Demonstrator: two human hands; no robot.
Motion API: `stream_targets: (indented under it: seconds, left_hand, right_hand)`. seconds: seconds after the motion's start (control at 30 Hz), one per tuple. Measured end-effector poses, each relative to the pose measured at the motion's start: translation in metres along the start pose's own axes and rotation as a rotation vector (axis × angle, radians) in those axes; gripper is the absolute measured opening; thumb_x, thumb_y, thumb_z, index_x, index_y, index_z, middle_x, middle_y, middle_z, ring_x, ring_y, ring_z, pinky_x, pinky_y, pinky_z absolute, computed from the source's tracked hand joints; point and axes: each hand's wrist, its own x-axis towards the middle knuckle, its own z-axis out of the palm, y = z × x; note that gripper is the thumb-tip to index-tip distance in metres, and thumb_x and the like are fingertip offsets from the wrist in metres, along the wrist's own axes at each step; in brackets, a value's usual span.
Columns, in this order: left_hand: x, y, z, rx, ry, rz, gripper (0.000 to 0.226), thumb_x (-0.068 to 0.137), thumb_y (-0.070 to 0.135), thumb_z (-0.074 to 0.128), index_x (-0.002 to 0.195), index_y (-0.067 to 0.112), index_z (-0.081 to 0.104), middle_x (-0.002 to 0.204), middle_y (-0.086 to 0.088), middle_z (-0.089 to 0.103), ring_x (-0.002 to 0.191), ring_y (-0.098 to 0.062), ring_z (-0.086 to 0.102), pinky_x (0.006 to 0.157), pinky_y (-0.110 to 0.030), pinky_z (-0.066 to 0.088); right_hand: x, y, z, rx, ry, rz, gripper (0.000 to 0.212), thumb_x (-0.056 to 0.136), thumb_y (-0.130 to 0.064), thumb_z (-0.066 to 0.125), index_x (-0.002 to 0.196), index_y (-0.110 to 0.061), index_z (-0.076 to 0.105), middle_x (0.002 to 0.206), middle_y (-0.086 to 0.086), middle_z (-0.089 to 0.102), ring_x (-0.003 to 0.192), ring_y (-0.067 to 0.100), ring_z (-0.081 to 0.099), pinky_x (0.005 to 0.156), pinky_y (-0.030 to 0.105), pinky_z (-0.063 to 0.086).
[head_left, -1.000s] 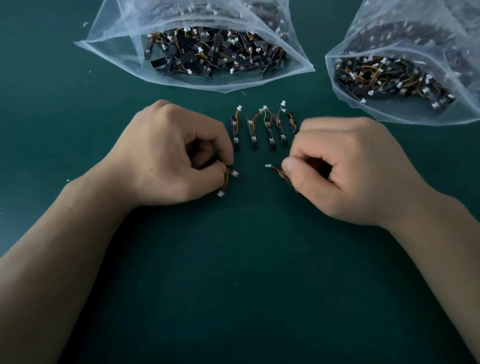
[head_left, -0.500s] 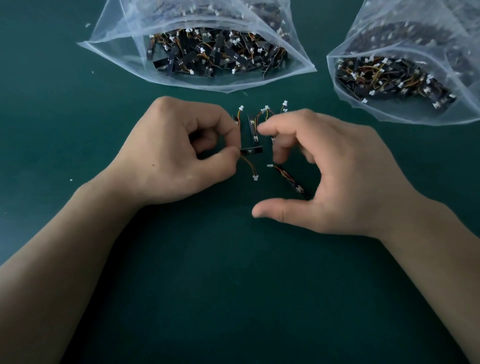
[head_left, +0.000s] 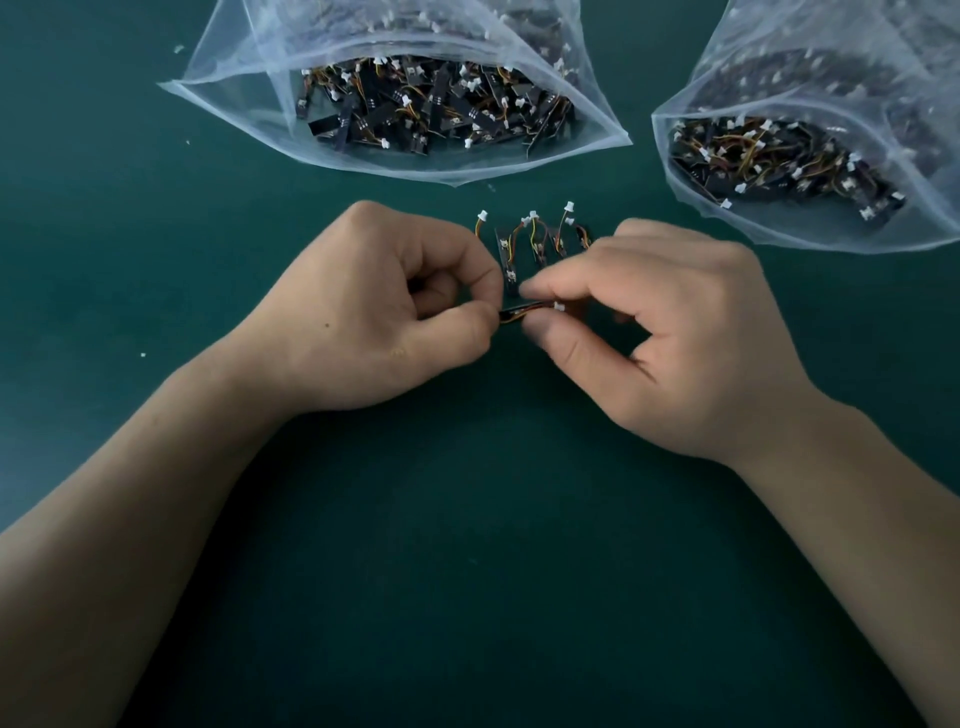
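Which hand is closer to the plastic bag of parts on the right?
Right. The right hand lies just below and left of that bag; the left hand is farther left, past the wired part both hands pinch.

Table mat (head_left: 467, 597): matt, smooth dk-green, poss. rubber. Far left bag (head_left: 234, 78) & far right bag (head_left: 779, 67): thin clear plastic, glossy, creased. Pinched part (head_left: 524, 310): matt black strip, plastic-coated wires, white plastic plug.
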Motion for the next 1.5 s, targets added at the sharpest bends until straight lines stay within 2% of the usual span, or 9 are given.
stream_targets:
  seconds: [0.13, 0.33, 0.6, 0.77, 0.9, 1.13, 1.27, 1.4, 1.5]
  left_hand:
    - [0.001, -0.002, 0.000, -0.011, 0.014, 0.014, 0.009, 0.081, 0.020, 0.069, 0.074, 0.025, 0.068, 0.055, -0.009, 0.045, 0.047, -0.007, 0.033, 0.050, -0.013, 0.031]
    - [-0.001, -0.001, 0.001, -0.031, 0.015, 0.077, 0.005, 0.084, 0.025, 0.079, 0.085, 0.027, 0.074, 0.057, -0.001, 0.042, 0.051, -0.010, 0.034, 0.053, -0.020, 0.032]
    - [-0.001, -0.002, 0.003, 0.026, 0.006, 0.079, 0.008, 0.083, 0.026, 0.076, 0.076, 0.027, 0.072, 0.054, 0.003, 0.040, 0.049, -0.009, 0.033, 0.052, -0.015, 0.031]
    - [-0.003, 0.002, 0.005, 0.174, 0.015, 0.125, 0.006, 0.078, 0.025, 0.074, 0.073, 0.026, 0.070, 0.050, -0.001, 0.041, 0.050, -0.022, 0.039, 0.052, -0.016, 0.032]
    - [-0.003, 0.000, 0.001, 0.127, -0.001, 0.135, 0.010, 0.079, 0.023, 0.077, 0.071, 0.025, 0.072, 0.048, -0.003, 0.046, 0.047, -0.023, 0.041, 0.050, -0.017, 0.031]
    - [-0.003, 0.001, 0.003, 0.228, -0.073, 0.123, 0.017, 0.077, 0.030, 0.073, 0.063, 0.023, 0.068, 0.051, 0.000, 0.053, 0.049, -0.021, 0.048, 0.051, -0.028, 0.036]
    - [-0.004, 0.003, 0.001, 0.334, -0.082, 0.152, 0.033, 0.073, 0.031, 0.069, 0.054, 0.021, 0.045, 0.048, 0.003, 0.040, 0.049, -0.020, 0.041, 0.050, -0.029, 0.031]
    - [-0.005, 0.000, -0.003, 0.280, -0.077, 0.157, 0.031, 0.069, 0.023, 0.069, 0.059, 0.021, 0.040, 0.049, 0.002, 0.035, 0.050, -0.022, 0.033, 0.049, -0.031, 0.030]
    - [-0.005, -0.001, -0.002, 0.240, -0.060, 0.146, 0.026, 0.069, 0.027, 0.073, 0.069, 0.025, 0.047, 0.054, 0.002, 0.037, 0.052, -0.019, 0.031, 0.051, -0.031, 0.029]
  right_hand:
    - [0.001, 0.002, 0.000, 0.084, -0.024, 0.034, 0.015, 0.098, -0.019, 0.072, 0.090, -0.009, 0.079, 0.078, -0.003, 0.070, 0.069, 0.020, 0.053, 0.065, 0.039, 0.046]
    - [0.002, 0.001, 0.000, 0.123, -0.056, 0.046, 0.015, 0.093, -0.010, 0.070, 0.079, -0.009, 0.071, 0.073, -0.009, 0.060, 0.067, 0.014, 0.049, 0.069, 0.025, 0.037]
    - [0.003, -0.001, 0.001, 0.121, -0.091, 0.039, 0.015, 0.094, -0.013, 0.070, 0.079, -0.011, 0.071, 0.074, -0.010, 0.060, 0.068, 0.016, 0.050, 0.066, 0.030, 0.040]
    - [0.002, 0.001, 0.002, 0.117, -0.116, 0.039, 0.014, 0.095, -0.018, 0.071, 0.082, -0.012, 0.074, 0.073, -0.005, 0.064, 0.069, 0.020, 0.052, 0.065, 0.043, 0.046]
    - [0.001, 0.003, 0.000, 0.138, -0.126, 0.059, 0.011, 0.095, -0.021, 0.073, 0.087, -0.014, 0.075, 0.075, -0.007, 0.064, 0.071, 0.015, 0.053, 0.065, 0.041, 0.047]
    - [0.002, 0.002, -0.001, 0.123, -0.189, 0.035, 0.012, 0.093, -0.022, 0.070, 0.084, -0.014, 0.071, 0.073, -0.007, 0.059, 0.072, 0.018, 0.051, 0.065, 0.043, 0.047]
    - [0.002, 0.003, -0.003, 0.104, -0.138, 0.097, 0.017, 0.095, -0.030, 0.072, 0.103, -0.016, 0.074, 0.079, -0.008, 0.059, 0.077, 0.013, 0.052, 0.067, 0.040, 0.047]
    - [-0.001, 0.017, -0.016, 0.144, -0.231, 0.093, 0.009, 0.089, -0.013, 0.070, 0.097, -0.016, 0.074, 0.078, -0.009, 0.059, 0.072, 0.005, 0.053, 0.065, 0.027, 0.039]
    - [-0.001, 0.022, -0.022, 0.148, -0.295, 0.050, 0.011, 0.083, -0.009, 0.071, 0.090, -0.016, 0.076, 0.075, -0.005, 0.057, 0.071, 0.011, 0.054, 0.064, 0.029, 0.040]
